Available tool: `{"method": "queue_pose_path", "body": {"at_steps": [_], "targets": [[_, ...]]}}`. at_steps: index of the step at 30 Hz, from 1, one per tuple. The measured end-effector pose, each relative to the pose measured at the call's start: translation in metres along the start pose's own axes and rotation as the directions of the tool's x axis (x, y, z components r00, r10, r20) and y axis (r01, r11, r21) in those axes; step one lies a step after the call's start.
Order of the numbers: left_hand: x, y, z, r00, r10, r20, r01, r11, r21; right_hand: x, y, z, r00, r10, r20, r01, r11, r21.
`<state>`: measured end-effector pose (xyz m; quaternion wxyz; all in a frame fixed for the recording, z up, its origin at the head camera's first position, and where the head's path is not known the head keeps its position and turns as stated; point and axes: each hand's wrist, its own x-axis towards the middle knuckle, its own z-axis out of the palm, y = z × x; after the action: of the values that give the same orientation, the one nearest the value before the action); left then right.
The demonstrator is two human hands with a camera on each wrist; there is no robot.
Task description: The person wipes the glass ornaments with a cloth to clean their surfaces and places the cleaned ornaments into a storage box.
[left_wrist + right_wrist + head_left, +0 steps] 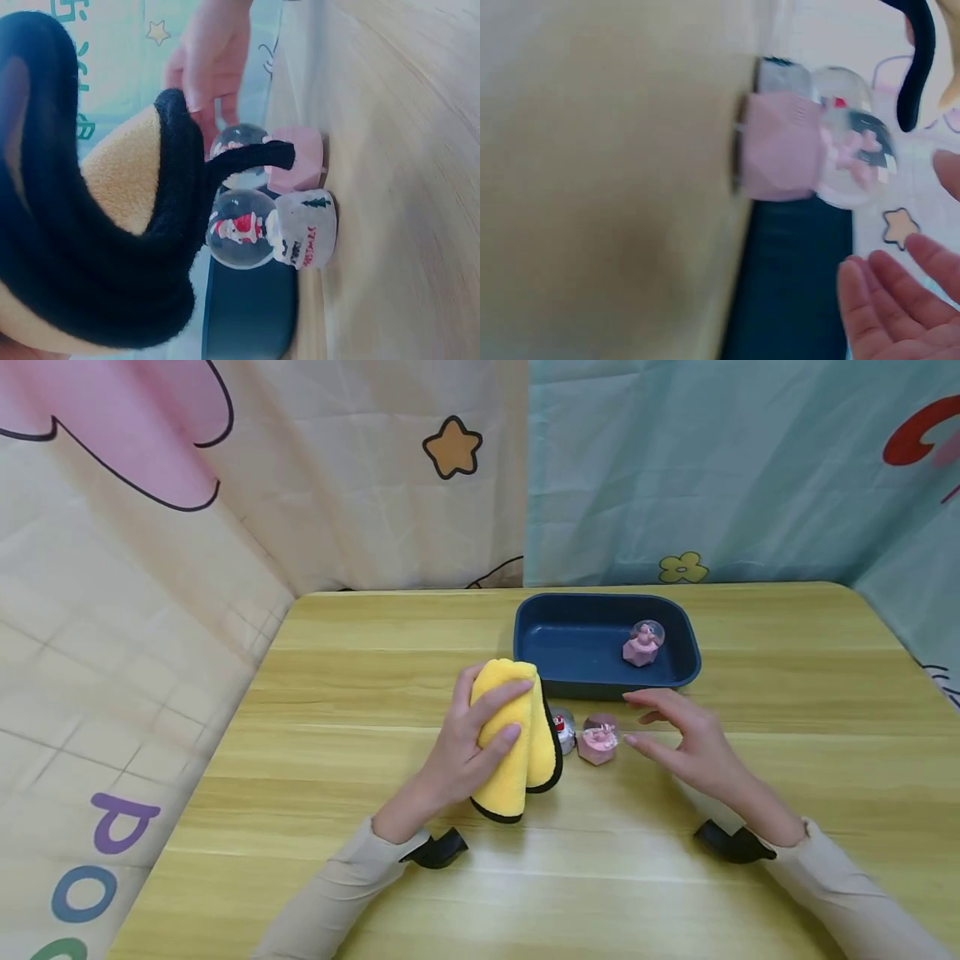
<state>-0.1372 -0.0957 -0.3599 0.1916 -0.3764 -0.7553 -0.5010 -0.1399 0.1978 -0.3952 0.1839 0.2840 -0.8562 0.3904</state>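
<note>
My left hand (pixel 468 735) grips a folded yellow cloth (pixel 504 752) with black edging, held above the wooden table. Just right of the cloth stands a snow globe with a white base (pixel 306 229) and a Santa figure inside, partly covered by the cloth in the head view. Beside it is a snow globe with a pink faceted base (pixel 597 741). To the right of this pink globe hovers my right hand (pixel 690 739), thumb and fingers spread apart with nothing between them. A second pink snow globe (pixel 642 644) sits in the blue bin.
The dark blue rectangular bin (pixel 585 687) stands behind the two globes, towards the back of the table (pixel 337 710). Printed curtains (pixel 360 485) hang along the back and sides. Black straps (pixel 442 850) are on both wrists.
</note>
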Motion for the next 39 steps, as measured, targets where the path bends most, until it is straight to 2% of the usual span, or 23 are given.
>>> {"method": "queue_pose_path", "body": {"at_steps": [3, 8, 10, 13, 16, 23, 29, 35, 39], "targets": [[0.0, -0.002, -0.002, 1.0, -0.002, -0.004, 0.002, 1.0, 0.015, -0.003, 0.004, 0.008, 0.995, 0.058, 0.085, -0.059, 0.998, 0.005], [0.0, -0.005, -0.008, 1.0, 0.009, -0.016, -0.009, 0.999, 0.052, -0.002, 0.01, 0.016, 0.981, 0.089, 0.174, -0.092, 0.996, 0.01], [0.001, -0.006, -0.01, 1.0, 0.012, -0.018, -0.01, 0.998, 0.062, 0.001, 0.012, 0.018, 0.966, 0.121, 0.231, -0.129, 0.991, 0.024], [0.001, -0.006, -0.011, 1.0, 0.004, -0.012, -0.004, 0.998, 0.067, 0.004, 0.016, 0.022, 0.928, 0.171, 0.329, -0.196, 0.98, 0.041], [0.001, -0.007, -0.011, 1.0, -0.002, -0.009, 0.002, 0.998, 0.067, 0.006, 0.018, 0.024, 0.903, 0.193, 0.384, -0.226, 0.973, 0.043], [0.001, -0.008, -0.011, 1.0, -0.003, -0.012, 0.004, 0.998, 0.063, 0.012, 0.019, 0.025, 0.888, 0.205, 0.411, -0.207, 0.978, -0.041], [0.001, -0.008, -0.01, 1.0, -0.008, -0.006, 0.009, 0.999, 0.052, 0.014, 0.017, 0.024, 0.884, 0.21, 0.418, -0.213, 0.976, -0.041], [0.0, -0.008, -0.009, 1.0, -0.001, -0.005, 0.002, 0.999, 0.043, 0.011, 0.01, 0.016, 0.874, 0.211, 0.437, -0.256, 0.965, 0.046], [0.001, -0.008, -0.008, 1.0, 0.008, -0.002, -0.008, 0.999, 0.038, 0.011, -0.003, 0.008, 0.887, 0.215, 0.409, -0.287, 0.95, 0.122]]}}
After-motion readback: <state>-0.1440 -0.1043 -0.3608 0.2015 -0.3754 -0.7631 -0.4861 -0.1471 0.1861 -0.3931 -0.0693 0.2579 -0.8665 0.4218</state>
